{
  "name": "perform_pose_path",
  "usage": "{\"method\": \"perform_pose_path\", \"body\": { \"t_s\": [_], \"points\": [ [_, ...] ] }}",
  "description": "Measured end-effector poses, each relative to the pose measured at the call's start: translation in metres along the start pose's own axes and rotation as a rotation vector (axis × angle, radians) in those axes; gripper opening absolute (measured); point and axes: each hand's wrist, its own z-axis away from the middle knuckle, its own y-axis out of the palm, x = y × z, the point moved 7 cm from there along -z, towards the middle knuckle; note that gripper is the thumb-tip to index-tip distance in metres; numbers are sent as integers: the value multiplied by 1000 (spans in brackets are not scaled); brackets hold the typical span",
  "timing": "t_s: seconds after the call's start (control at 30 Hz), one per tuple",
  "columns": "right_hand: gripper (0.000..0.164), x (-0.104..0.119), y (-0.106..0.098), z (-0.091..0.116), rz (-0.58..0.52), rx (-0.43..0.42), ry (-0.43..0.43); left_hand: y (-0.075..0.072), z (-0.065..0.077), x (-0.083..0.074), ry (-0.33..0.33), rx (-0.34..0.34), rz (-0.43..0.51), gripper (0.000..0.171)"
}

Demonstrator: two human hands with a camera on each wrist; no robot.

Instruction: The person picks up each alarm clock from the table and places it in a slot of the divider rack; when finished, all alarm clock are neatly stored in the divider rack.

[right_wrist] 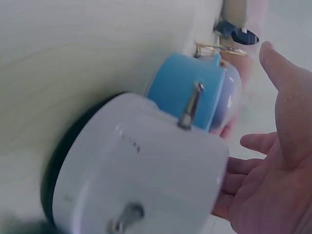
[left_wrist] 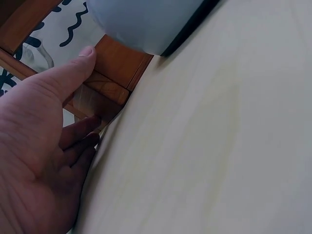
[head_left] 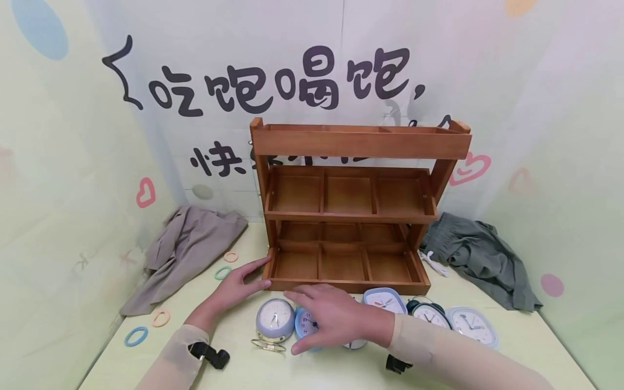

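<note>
My left hand (head_left: pixel 236 290) rests its fingers against the left front corner of a brown wooden shelf rack (head_left: pixel 341 285). The left wrist view shows the thumb and fingers around that corner (left_wrist: pixel 112 90). Over the row of clocks hovers my right hand (head_left: pixel 336 314), its fingers spread and nothing held. Below and beside it are a lilac round clock (head_left: pixel 275 317) with a gold loop, a blue clock (head_left: pixel 303 323) partly covered by the hand, and a white clock (right_wrist: pixel 141 161), mostly hidden in the head view.
Further right stand a square blue-rimmed clock (head_left: pixel 385 300), a dark twin-bell alarm clock (head_left: pixel 429 314) and a pale blue clock (head_left: pixel 473 326). Brown cloth (head_left: pixel 190 254) lies left, grey cloth (head_left: pixel 480 257) right. Several coloured rings, including a blue ring (head_left: pixel 136 336), lie on the left.
</note>
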Motion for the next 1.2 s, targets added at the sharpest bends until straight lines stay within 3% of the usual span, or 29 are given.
{"method": "perform_pose_path", "body": {
  "t_s": [0.27, 0.83, 1.2],
  "points": [
    [108, 13, 11, -16, 38, -14, -56, -1, -3, 1, -2, 0, 9, 66],
    [108, 27, 28, -44, 4, 33, -4, -1, 1, 3, -9, -2, 4, 65],
    [93, 31, 32, -50, 90, -74, 5, -1, 0, 3, -21, 1, 20, 66]
  ]
}}
